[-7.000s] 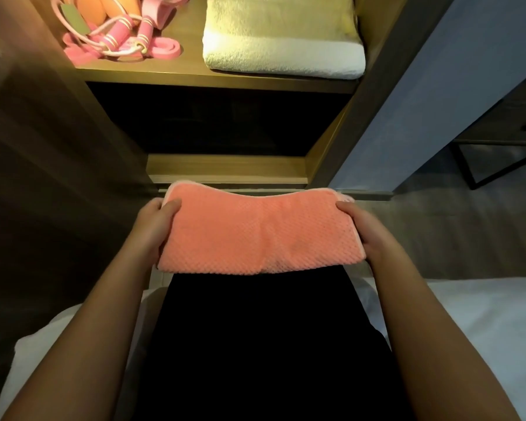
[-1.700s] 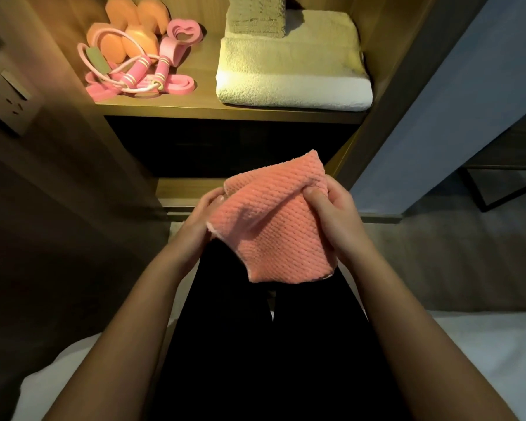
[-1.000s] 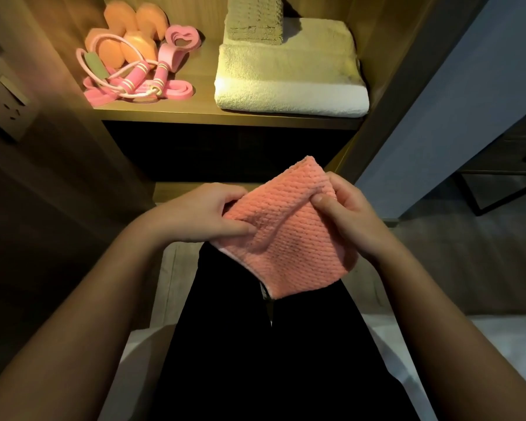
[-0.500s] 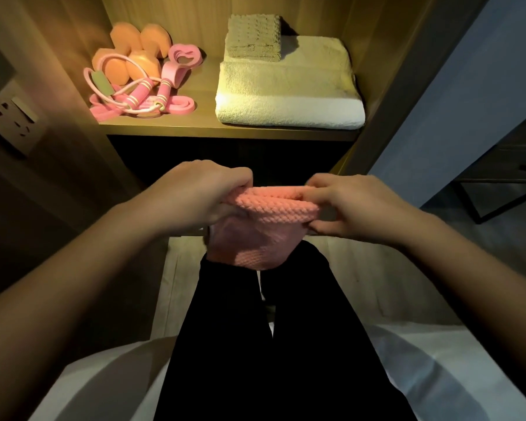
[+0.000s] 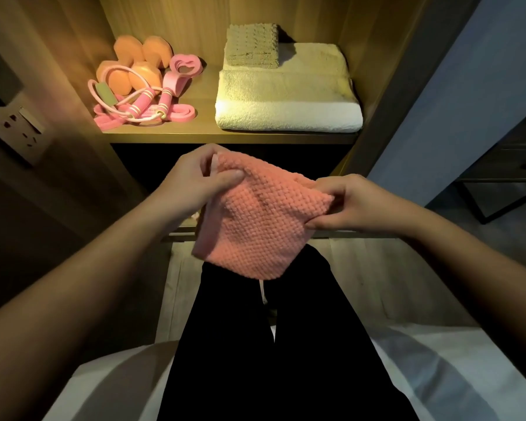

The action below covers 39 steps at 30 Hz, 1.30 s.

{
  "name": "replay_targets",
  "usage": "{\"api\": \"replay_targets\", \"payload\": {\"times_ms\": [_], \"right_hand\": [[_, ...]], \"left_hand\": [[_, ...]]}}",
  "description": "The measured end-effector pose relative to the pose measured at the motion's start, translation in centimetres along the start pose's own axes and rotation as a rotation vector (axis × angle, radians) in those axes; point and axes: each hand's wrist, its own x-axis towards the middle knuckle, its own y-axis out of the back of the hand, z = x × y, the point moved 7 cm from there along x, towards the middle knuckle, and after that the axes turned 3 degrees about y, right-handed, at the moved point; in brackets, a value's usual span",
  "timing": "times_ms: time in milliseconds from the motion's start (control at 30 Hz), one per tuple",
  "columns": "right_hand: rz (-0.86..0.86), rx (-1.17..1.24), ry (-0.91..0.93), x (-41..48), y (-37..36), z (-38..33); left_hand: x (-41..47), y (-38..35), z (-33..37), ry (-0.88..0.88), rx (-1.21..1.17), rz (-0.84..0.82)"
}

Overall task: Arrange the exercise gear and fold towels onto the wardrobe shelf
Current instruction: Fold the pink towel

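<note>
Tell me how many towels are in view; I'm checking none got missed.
3: a large white towel on the shelf, right side; a small beige towel atop it; a pink towel held in front. Others may be hidden.

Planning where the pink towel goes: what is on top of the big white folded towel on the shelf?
A small folded beige waffle-weave towel sits on the back left of the large white folded towel. The patch beneath it is covered.

Waffle-textured cloth pink towel (image 5: 255, 226); matt wood-grain shelf (image 5: 207, 98); fluffy terry white towel (image 5: 289, 101).
</note>
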Motion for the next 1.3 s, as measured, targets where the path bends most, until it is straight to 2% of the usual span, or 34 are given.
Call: {"api": "replay_targets", "payload": {"times_ms": [67,133,200,267,333,433,533,633,800,900,1000,1133,1233,1300], "right_hand": [[-0.019,-0.029,0.038,0.4,-0.7,-0.6],[-0.097,-0.076,0.045,0.8,-1.7,-1.0],[-0.190,-0.116,0.060,0.8,-2.5,-1.3],[-0.171,-0.056,0.094,0.6,-2.3,-1.7],[-0.054,-0.017,0.144,0.3,-1.3,-2.2],[0.140,-0.120,0.266,-0.1,-0.6,-3.4],[0.195,-0.288,0.429,-0.3,-1.2,-5.2],[0.162,-0.282,0.477,0.0,-1.8,-6.0],[0.094,-0.141,0.381,0.4,-1.4,-5.4],[-0.077,-0.134,0.279,1.0,-2.5,-4.8],[-0.293,-0.260,0.105,1.7,-3.8,-3.3],[-0.469,-0.336,0.059,1.7,-4.1,-3.3],[-0.458,-0.359,0.070,1.5,-3.9,-4.1],[-0.397,-0.298,0.149,1.3,-3.8,-5.3]], "left_hand": [[0.1,-0.1,0.2,-0.060,0.062,0.176],[-0.3,-0.4,1.5,-0.191,0.254,0.319],[-0.6,-0.6,2.5,-0.315,0.431,0.369],[-0.3,0.2,2.6,-0.366,0.509,0.381],[0.2,0.9,2.4,-0.363,0.480,0.363],[0.6,0.6,1.6,-0.318,0.448,0.301],[1.1,-0.5,0.3,-0.238,0.415,0.183],[1.3,-1.2,-0.1,-0.214,0.339,0.084],[1.6,-0.5,-0.1,-0.182,0.249,0.112],[1.6,-1.0,0.4,-0.216,0.301,0.046],[1.8,-1.6,1.2,-0.251,0.330,-0.005],[1.8,-2.9,1.4,-0.286,0.390,-0.093],[1.9,-2.8,1.3,-0.279,0.363,-0.090],[2.1,-2.3,1.0,-0.253,0.333,-0.082]]}}
